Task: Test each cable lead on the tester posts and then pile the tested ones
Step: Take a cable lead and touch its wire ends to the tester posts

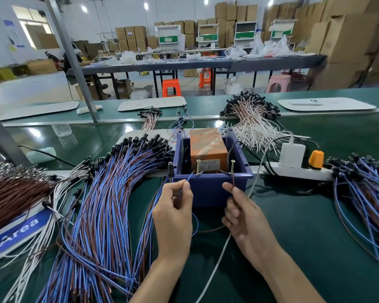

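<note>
left hand [173, 215] pinches blue lead [186, 185] | right hand [247, 217] pinches brown lead [233, 179]

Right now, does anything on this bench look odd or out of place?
The tester looks improvised: its posts are bare screws, the left screw and right screw, standing at the blue bin rim, and the orange box inside is wrapped in clear tape. Nothing looks spilled or broken.

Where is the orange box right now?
Head view, centre: the orange box sits inside the blue bin, just behind the two upright screws, between the cable pile on the left and the white power strip on the right.
</note>
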`<state>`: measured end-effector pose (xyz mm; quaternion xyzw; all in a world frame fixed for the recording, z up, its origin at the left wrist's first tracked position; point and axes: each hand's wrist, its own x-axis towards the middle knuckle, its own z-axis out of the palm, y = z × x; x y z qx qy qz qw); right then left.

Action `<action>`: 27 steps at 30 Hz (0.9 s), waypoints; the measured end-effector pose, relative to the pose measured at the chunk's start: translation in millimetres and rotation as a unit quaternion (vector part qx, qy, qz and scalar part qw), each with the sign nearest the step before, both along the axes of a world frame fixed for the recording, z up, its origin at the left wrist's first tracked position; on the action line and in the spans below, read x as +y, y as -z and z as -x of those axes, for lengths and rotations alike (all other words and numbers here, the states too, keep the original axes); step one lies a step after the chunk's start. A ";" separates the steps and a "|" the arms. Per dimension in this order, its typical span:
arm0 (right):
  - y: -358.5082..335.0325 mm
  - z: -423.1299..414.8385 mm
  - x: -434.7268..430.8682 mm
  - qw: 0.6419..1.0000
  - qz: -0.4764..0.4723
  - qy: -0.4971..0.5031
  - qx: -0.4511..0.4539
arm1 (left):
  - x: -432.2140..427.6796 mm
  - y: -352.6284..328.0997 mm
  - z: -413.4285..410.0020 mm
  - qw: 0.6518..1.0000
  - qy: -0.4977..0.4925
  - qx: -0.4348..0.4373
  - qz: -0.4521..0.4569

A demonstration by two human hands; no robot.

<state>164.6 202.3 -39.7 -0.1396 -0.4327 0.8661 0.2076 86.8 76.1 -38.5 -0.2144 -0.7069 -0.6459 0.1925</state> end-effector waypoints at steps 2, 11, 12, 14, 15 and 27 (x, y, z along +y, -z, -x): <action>2.2 0.0 0.9 1.000 0.002 -0.008 0.008 | -0.4 -0.5 -0.3 1.000 0.002 -0.003 -0.002; 1.8 1.3 0.7 0.999 0.020 -0.012 0.029 | -1.0 -3.2 -1.2 1.000 0.007 -0.008 -0.004; 1.4 1.3 0.7 0.999 0.021 -0.010 0.029 | -1.1 -3.3 -1.2 1.000 0.008 -0.007 -0.004; 0.7 1.2 0.5 0.999 0.023 -0.005 0.026 | -1.2 -3.4 -1.2 1.000 0.007 -0.007 0.000; 0.3 1.3 0.4 0.999 0.024 -0.003 0.025 | -1.2 -3.7 -1.4 1.000 0.007 -0.006 0.001; 1.1 1.2 0.1 1.000 0.009 -0.012 0.016 | -0.4 -2.7 -2.0 1.000 0.015 0.002 0.018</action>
